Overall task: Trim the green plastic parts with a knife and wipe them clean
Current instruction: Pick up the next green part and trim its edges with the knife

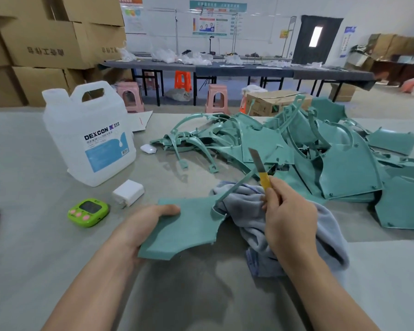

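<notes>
- Left hand [144, 225] grips green part [187, 228] by its flat left edge, low over the table [58, 259].
- Part seems light, thin, stiff; broad panel is my safest hold, skinny arm may flex.
- Right hand [289, 218] pinches knife [261, 168], blade up, over cloth [328, 235].
- Pile of parts [332, 158] sits right.

Knife [260, 168] possibly against green part [184, 228]

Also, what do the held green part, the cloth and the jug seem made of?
Green part: rigid plastic, matte, thin with moulded edges. Cloth: soft grey-blue fabric, perhaps fleece; it crumples and looks fuzzy. Jug: translucent white plastic, likely; moulded handle, glossy label.
</notes>
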A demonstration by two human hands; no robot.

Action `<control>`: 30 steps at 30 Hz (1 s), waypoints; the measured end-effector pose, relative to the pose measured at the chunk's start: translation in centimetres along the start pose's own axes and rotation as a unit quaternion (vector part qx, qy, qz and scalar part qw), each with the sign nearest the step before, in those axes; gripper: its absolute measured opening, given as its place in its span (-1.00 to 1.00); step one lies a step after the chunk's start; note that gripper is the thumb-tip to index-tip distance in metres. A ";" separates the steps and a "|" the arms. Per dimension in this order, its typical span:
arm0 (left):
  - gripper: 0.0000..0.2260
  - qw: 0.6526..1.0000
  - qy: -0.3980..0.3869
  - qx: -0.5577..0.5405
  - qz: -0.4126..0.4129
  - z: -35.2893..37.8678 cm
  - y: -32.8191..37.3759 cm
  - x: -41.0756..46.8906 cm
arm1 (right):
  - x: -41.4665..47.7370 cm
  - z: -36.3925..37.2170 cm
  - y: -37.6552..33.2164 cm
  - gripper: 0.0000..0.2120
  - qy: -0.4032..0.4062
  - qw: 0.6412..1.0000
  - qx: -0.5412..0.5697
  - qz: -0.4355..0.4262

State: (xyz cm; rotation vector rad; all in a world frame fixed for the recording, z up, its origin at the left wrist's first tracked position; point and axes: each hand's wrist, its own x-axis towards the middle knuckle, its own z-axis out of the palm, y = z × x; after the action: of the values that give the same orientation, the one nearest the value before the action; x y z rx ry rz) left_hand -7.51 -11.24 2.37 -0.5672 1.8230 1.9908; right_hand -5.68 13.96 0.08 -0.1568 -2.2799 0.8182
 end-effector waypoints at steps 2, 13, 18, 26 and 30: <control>-0.87 1.000 -0.006 0.005 -0.001 -0.1 -0.2 0.2 | 0.2 -0.2 0.2 -0.83 0.032 0.999 -0.006 0.014; -0.87 1.000 0.007 -0.014 0.026 -0.5 -0.3 0.5 | 0.6 -0.6 -0.4 -0.76 -0.025 0.992 -0.121 0.027; -0.86 0.999 0.017 -0.025 0.042 -0.4 -0.2 0.5 | -0.4 -1.0 -1.8 -0.82 -0.072 0.989 -0.129 -0.033; -0.85 0.997 0.035 -0.017 0.069 -0.7 -0.1 0.9 | -1.6 0.0 -2.6 -0.79 -0.264 0.946 -0.164 -0.095; -0.86 0.996 0.037 -0.007 0.080 -0.6 0.1 0.9 | -1.2 0.2 -2.0 -0.70 -0.267 0.950 -0.146 -0.064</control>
State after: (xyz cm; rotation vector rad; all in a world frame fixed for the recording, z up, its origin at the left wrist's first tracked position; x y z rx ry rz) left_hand -8.26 -11.87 1.91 -0.5210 1.9558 2.1132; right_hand -4.63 11.89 0.46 0.0936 -2.8829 0.4857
